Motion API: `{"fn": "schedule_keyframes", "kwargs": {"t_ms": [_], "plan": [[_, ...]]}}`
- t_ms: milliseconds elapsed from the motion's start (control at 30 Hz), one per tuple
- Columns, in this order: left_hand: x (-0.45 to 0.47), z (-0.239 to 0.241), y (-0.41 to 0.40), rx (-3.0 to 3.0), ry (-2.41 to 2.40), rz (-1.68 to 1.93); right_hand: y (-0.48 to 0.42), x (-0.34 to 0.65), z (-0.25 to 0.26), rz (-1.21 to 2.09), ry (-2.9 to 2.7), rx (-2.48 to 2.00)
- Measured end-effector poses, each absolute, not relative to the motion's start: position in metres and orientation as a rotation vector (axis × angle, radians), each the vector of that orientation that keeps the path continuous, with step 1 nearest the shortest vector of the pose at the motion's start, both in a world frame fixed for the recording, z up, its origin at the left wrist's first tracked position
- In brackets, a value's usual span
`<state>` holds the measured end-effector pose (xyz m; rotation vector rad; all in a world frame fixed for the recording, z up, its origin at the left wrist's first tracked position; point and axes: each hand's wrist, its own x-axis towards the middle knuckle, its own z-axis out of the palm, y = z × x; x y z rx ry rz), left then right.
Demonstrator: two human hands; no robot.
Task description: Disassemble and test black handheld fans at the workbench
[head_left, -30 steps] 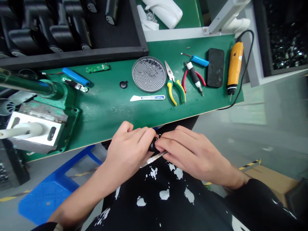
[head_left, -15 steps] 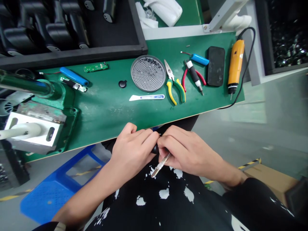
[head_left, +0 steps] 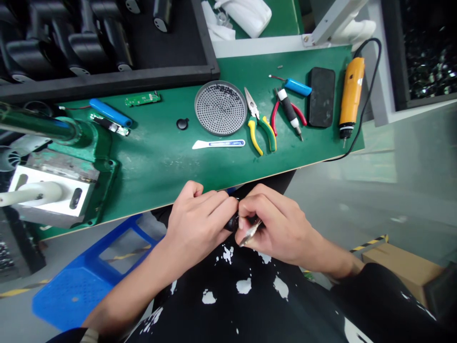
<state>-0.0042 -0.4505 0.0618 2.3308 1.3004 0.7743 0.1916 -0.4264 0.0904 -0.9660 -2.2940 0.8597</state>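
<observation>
**Left hand (head_left: 202, 219) and right hand (head_left: 276, 224) close together at a mostly hidden black part (head_left: 232, 223), in front of the bench (head_left: 153, 159)**

At far left stands one green-based press (head_left: 103, 140), its steel column cut off by the frame. Below it is one blue stool (head_left: 67, 290), partly hidden behind the left forearm. Above, one black tray (head_left: 143, 81) holds black units (head_left: 85, 47), overlapping and cropped, so they cannot be surely counted. On the bench, one blue battery (head_left: 109, 112) lies beside a narrow circuit board (head_left: 111, 125); a green circuit board (head_left: 143, 98) makes two boards. Next comes one round black cap (head_left: 182, 124).

The left hand's grip is closed around the black part; only a dark rounded bit shows between the hands, too little to identify. Beyond them lie one white-and-blue scraper (head_left: 219, 144) and one perforated round dish (head_left: 221, 112), bearing small black pieces (head_left: 224, 89) too tiny to count. The right hand's grip is pinched on one slim metal tool (head_left: 252, 232), foreshortened and half hidden by the fingers; whether those fingertips touch the part cannot be told.

Further right lie one pair of long-nose pliers (head_left: 253, 107), one pair of red-handled pliers (head_left: 274, 116) partly covered by one black-and-white screwdriver (head_left: 290, 112), a second blue battery (head_left: 298, 87), one black block (head_left: 321, 97) and one orange electric screwdriver (head_left: 352, 95). At far right, one cardboard box (head_left: 396, 262) and one dark bin (head_left: 396, 62) of uncountable glossy pieces (head_left: 432, 57) are cut off.
</observation>
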Motion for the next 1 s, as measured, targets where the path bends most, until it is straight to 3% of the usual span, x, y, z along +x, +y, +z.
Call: {"fn": "schedule_keyframes", "kwargs": {"t_ms": [267,533,800,1000], "plan": [[-0.005,0.053,-0.455,2.051,1.258,0.786,-0.426,0.192,0.090,0.996,-2.118,-0.978],[-0.004,0.052,-0.453,2.203,1.413,0.757,-0.432,0.194,0.082,0.873,-2.150,-0.944],[0.000,0.054,-0.457,2.029,1.391,0.886,-0.420,0.198,0.089,0.885,-2.003,-1.185],[0.000,0.062,-0.457,2.003,1.465,0.917,-0.425,0.204,0.092,1.076,-2.077,-0.986]]}}
